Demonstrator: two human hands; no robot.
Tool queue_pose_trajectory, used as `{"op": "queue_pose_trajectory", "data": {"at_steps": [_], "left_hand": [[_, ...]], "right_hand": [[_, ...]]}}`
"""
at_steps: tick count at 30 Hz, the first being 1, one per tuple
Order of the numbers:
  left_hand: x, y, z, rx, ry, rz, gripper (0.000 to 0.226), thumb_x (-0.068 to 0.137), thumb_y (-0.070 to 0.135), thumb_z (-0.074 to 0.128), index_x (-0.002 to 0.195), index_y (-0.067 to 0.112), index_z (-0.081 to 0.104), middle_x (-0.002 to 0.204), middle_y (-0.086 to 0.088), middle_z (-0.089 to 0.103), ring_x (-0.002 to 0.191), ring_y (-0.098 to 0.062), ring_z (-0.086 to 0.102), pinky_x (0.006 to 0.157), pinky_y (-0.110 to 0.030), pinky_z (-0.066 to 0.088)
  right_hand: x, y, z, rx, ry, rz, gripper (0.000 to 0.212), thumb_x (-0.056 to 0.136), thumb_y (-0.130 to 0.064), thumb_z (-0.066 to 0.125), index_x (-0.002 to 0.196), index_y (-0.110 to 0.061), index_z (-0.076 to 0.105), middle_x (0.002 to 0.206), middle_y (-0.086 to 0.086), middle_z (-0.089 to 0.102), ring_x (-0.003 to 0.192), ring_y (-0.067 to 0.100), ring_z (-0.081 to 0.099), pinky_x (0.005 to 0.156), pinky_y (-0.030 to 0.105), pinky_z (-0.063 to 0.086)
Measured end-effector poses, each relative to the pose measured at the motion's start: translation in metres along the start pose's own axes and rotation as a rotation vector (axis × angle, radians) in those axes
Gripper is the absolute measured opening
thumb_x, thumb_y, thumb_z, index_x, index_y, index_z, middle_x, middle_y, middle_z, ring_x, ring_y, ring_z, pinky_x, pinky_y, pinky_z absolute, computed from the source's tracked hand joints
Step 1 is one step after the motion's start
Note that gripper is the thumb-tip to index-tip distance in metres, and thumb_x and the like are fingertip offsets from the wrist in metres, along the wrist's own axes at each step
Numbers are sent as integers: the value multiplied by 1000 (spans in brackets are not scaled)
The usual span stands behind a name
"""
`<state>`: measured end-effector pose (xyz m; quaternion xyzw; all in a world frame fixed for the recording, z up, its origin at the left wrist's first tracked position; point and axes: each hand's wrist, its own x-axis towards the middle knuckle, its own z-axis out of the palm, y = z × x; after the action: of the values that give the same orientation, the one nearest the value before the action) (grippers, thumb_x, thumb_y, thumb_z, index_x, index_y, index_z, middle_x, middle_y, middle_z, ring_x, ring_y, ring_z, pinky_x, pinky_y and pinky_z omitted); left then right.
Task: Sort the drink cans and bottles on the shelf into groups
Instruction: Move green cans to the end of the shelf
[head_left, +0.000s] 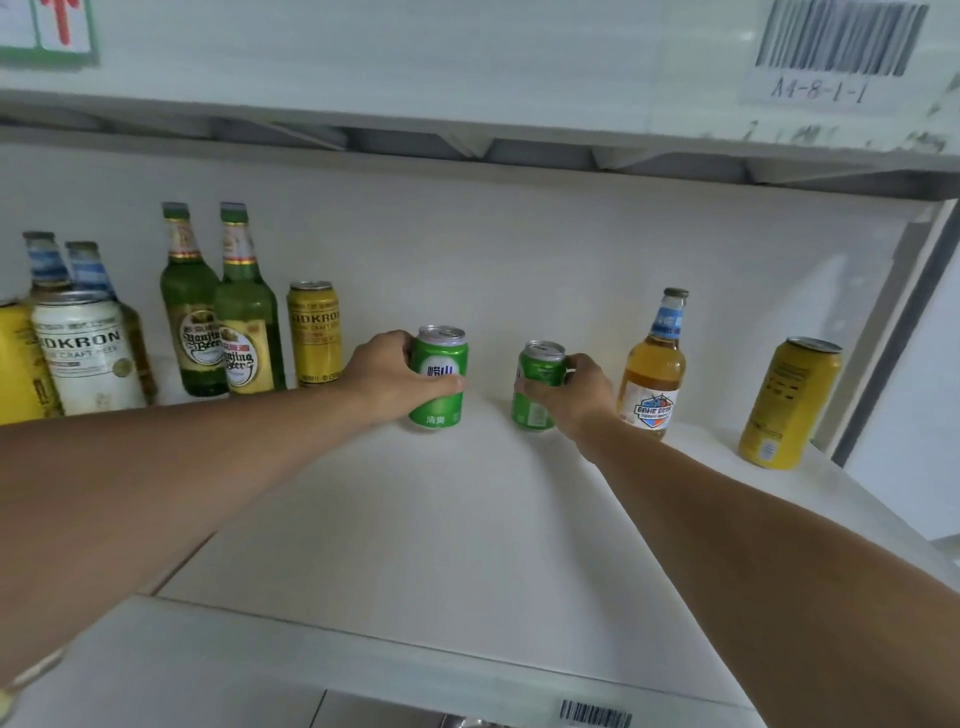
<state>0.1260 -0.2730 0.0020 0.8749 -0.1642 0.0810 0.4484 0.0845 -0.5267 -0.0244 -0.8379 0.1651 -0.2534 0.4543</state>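
Soft, even, slightly dim light; faint shadows under both forearms on the shelf (467, 519). Wide-angle bending at edges; far-left bottles blur.

Two green cans (438, 376) (537, 387), green bottles (218, 312), yellow cans (314, 332) and a white shelf (441, 519).

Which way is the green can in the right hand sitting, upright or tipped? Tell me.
Tipped slightly: the green can leans left, top toward the other can, with the right hand's fingers wrapped around it.
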Motion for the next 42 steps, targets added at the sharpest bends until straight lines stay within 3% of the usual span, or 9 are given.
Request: {"op": "queue_pose_trajectory", "data": {"at_steps": [7, 13, 15, 20, 25, 32, 37, 39, 42], "left_hand": [[5, -3, 6, -27, -28, 19, 62, 66, 56, 98, 114, 27, 70, 110, 10, 77, 103, -11, 74, 96, -37, 61], [2, 2, 25, -44, -80, 44, 62, 65, 55, 100, 112, 25, 72, 108, 9, 78, 101, -12, 75, 94, -38, 62], [-1, 8, 36, -54, -94, 58, 58, 65, 53, 100, 109, 25, 73, 105, 9, 78, 98, -11, 75, 91, -35, 62], [-10, 26, 68, -44, -142, 75, 52, 66, 47, 100, 106, 24, 76, 101, 7, 78, 96, -13, 75, 83, -31, 61], [-9, 40, 94, -24, -148, 54, 56, 68, 47, 99, 113, 22, 75, 109, 3, 78, 101, -18, 75, 93, -38, 62], [-5, 47, 107, 1, -141, 4, 54, 70, 49, 98, 113, 21, 79, 110, -1, 80, 102, -21, 75, 92, -36, 62], [-8, 44, 104, -10, -202, -68, 71, 56, 65, 98, 109, 22, 78, 109, 1, 80, 100, -20, 75, 93, -38, 62], [-11, 39, 99, 8, -254, -77, 94, 45, 77, 95, 115, 19, 70, 117, 3, 76, 105, -17, 73, 96, -37, 61], [-25, 34, 79, 179, -311, -28, 106, 70, 71, 89, 150, 16, 47, 149, -5, 59, 134, -23, 59, 102, -30, 47]], "right_hand": [[4, 4, 8, 6, -12, -9, 80, 78, -44, 92, 144, -19, 56, 130, 5, 69, 107, 22, 63, 92, 38, 55], [-2, 9, -3, 25, -65, -10, 94, 85, -54, 85, 161, -21, 41, 149, 4, 62, 131, 26, 61, 104, 44, 55], [-7, 10, -15, -7, -63, -18, 88, 90, -51, 81, 162, -24, 38, 152, 3, 58, 133, 26, 60, 101, 42, 56], [-23, 16, -45, -177, -100, -79, 61, 95, -42, 77, 148, -21, 55, 141, 2, 63, 124, 22, 61, 85, 30, 50], [-36, 27, -61, -349, -123, -136, 50, 96, -43, 74, 138, -20, 64, 132, -1, 66, 112, 16, 60, 87, 25, 43], [-43, 35, -73, -358, -115, -146, 40, 97, -36, 73, 133, -21, 67, 127, -3, 67, 108, 15, 58, 92, 26, 45], [-46, 37, -72, -355, -118, -144, 39, 96, -36, 73, 132, -21, 66, 125, -2, 67, 112, 18, 62, 93, 29, 50], [-47, 36, -70, -371, -133, -147, 41, 96, -38, 73, 133, -22, 66, 127, -2, 68, 115, 20, 64, 96, 32, 53], [-51, 30, -71, -433, -159, -160, 47, 95, -43, 71, 139, -25, 63, 133, -2, 67, 116, 21, 64, 94, 32, 52]]}}
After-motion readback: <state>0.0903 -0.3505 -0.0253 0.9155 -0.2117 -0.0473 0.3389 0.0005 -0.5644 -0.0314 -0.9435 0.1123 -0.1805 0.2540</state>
